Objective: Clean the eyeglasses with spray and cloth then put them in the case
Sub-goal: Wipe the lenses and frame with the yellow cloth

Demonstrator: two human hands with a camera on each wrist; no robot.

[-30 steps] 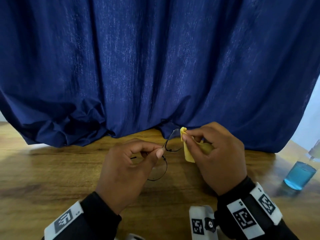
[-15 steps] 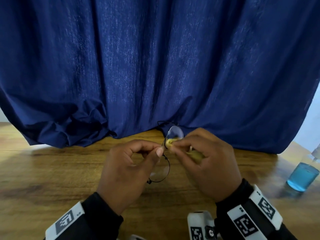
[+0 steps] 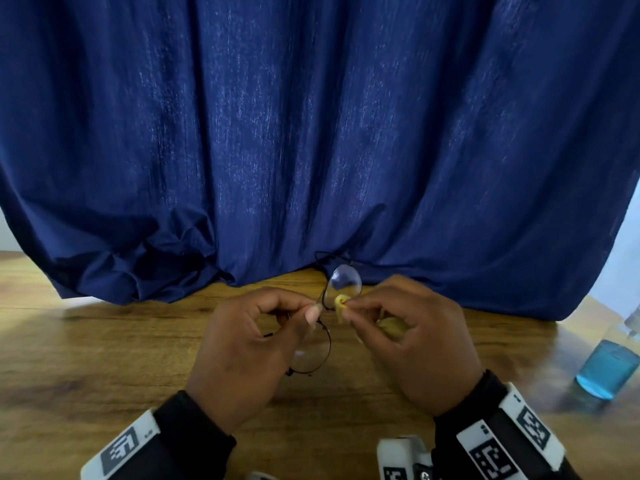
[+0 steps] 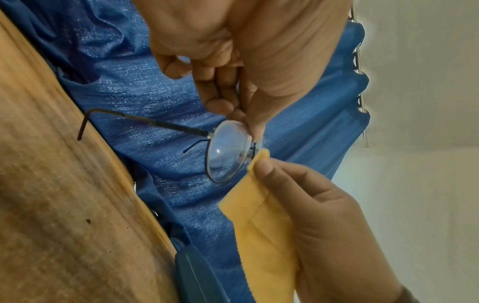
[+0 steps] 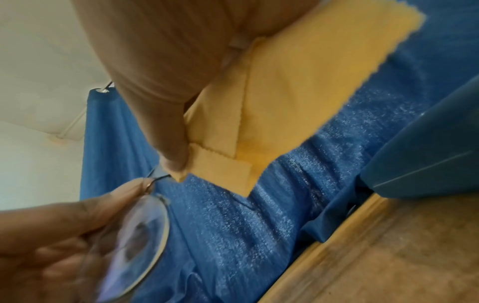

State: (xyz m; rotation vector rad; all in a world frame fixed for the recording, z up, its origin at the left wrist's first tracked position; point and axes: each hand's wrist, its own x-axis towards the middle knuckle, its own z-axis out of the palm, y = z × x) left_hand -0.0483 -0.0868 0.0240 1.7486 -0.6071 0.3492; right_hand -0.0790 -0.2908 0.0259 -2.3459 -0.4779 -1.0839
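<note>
The thin black round eyeglasses (image 3: 344, 282) hang above the wooden table (image 3: 104, 358). My left hand (image 3: 313, 311) pinches them at the bridge between the lenses; the near lens (image 3: 311, 355) sits below my thumb. My right hand (image 3: 346, 308) pinches a folded yellow cloth (image 3: 341, 303) against the lower edge of the far lens. In the left wrist view the cloth (image 4: 261, 221) trails down from those fingers beside the lens (image 4: 228, 151). The right wrist view shows the cloth (image 5: 285, 92) and the near lens (image 5: 134, 246), blurred.
A clear spray bottle with blue liquid (image 3: 606, 368) stands at the table's right edge. A dark blue curtain (image 3: 311, 133) drapes onto the back of the table. A dark teal hard object (image 4: 197, 276), likely the case (image 5: 427, 153), lies by the curtain.
My right hand has brought the cloth from beside the far rim down onto the far lens near the bridge. The glasses have tilted so that lens faces the head camera.
</note>
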